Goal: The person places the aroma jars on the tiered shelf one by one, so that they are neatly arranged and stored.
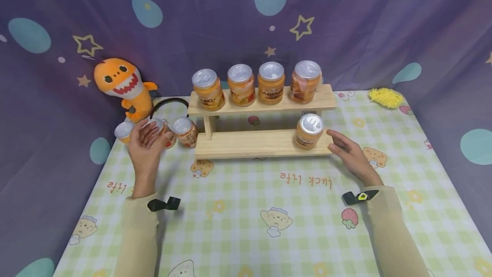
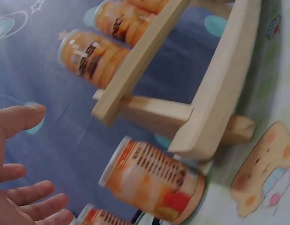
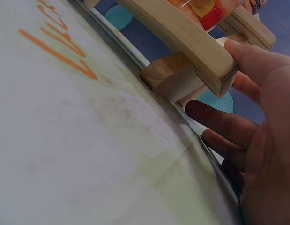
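A two-tier wooden rack (image 1: pixel 246 143) stands in the middle of the table. One orange can (image 1: pixel 307 134) with a silver lid sits on the right of its lower board; several like it line the upper board (image 1: pixel 323 97). My right hand (image 1: pixel 353 159) is at the rack's right end, with the thumb at the lower board's end and loosely bent fingers below it in the right wrist view. My left hand (image 1: pixel 144 151), fingers spread and holding nothing, hovers over three cans on the table left of the rack. The can nearest the rack (image 2: pixel 156 180) shows whole; the hand partly hides the others.
An orange shark plush (image 1: pixel 124 86) leans at the back left, with a black ribbed loop (image 1: pixel 169 101) beside it. A bundle of yellow yarn (image 1: pixel 386 97) lies at the back right. Purple patterned curtain (image 1: pixel 215 25) hangs behind the checkered tablecloth (image 1: pixel 246 213).
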Demonstrator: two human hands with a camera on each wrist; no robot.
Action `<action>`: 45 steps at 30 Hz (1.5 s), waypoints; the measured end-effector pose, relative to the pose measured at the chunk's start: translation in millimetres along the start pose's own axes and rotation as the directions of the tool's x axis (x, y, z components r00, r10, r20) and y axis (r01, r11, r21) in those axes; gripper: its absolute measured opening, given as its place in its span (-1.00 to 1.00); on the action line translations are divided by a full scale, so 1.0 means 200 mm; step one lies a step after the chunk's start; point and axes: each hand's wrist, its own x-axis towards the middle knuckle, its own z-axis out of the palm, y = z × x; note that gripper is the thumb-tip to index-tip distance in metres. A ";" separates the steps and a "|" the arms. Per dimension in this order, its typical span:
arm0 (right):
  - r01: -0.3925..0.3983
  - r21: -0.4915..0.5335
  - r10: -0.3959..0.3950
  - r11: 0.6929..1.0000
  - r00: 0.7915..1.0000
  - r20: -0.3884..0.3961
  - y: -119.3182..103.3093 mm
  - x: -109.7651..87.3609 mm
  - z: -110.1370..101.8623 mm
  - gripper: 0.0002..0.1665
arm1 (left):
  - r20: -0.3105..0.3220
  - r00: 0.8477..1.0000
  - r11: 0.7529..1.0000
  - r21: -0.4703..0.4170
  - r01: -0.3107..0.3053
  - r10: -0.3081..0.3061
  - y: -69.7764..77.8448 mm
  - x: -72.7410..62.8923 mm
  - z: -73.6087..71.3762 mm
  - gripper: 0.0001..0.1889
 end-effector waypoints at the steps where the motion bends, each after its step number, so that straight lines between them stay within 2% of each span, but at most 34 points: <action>1: -0.001 0.000 0.001 1.000 1.000 0.000 0.00 0.00 0.00 -0.32 | -0.018 1.000 1.000 -0.006 0.009 -0.009 0.00 0.01 -0.01 -0.37; 6: 0.002 -0.001 -0.002 1.000 1.000 -0.001 0.00 0.00 0.00 -0.32 | -0.083 0.995 0.999 -0.029 0.046 -0.048 0.01 0.04 -0.07 -0.39; 13: -0.007 0.001 0.007 1.000 1.000 0.001 0.00 0.00 -0.01 -0.31 | -0.165 0.985 0.997 -0.072 0.034 -0.045 -0.01 0.09 -0.15 -0.38; 17: -0.020 -0.004 0.020 1.000 1.000 -0.005 0.00 0.00 -0.01 -0.31 | -0.204 0.977 0.994 -0.098 0.050 -0.069 -0.02 0.13 -0.19 -0.40; 22: -0.017 0.000 0.017 1.000 1.000 -0.003 0.00 0.00 -0.01 -0.31 | -0.268 0.958 0.993 -0.092 0.078 -0.100 -0.04 0.18 -0.24 -0.40; 30: -0.021 -0.002 0.021 1.000 1.000 -0.003 -0.01 0.01 -0.01 -0.31 | -0.389 0.912 0.991 -0.066 0.114 -0.130 -0.11 0.24 -0.32 -0.43; 36: -0.003 0.001 0.003 1.000 1.000 0.002 0.00 0.01 -0.01 -0.31 | -0.424 0.896 0.991 -0.025 0.130 -0.128 -0.16 0.29 -0.34 -0.45; 41: 0.002 0.007 -0.002 1.000 1.000 0.002 0.00 0.00 -0.01 -0.32 | -0.409 0.901 0.987 -0.003 0.160 -0.147 -0.21 0.33 -0.35 -0.44; 45: 0.007 0.007 -0.007 1.000 1.000 0.000 0.00 0.00 0.00 -0.33 | -0.384 0.908 0.985 -0.028 0.170 -0.168 -0.27 0.36 -0.36 -0.43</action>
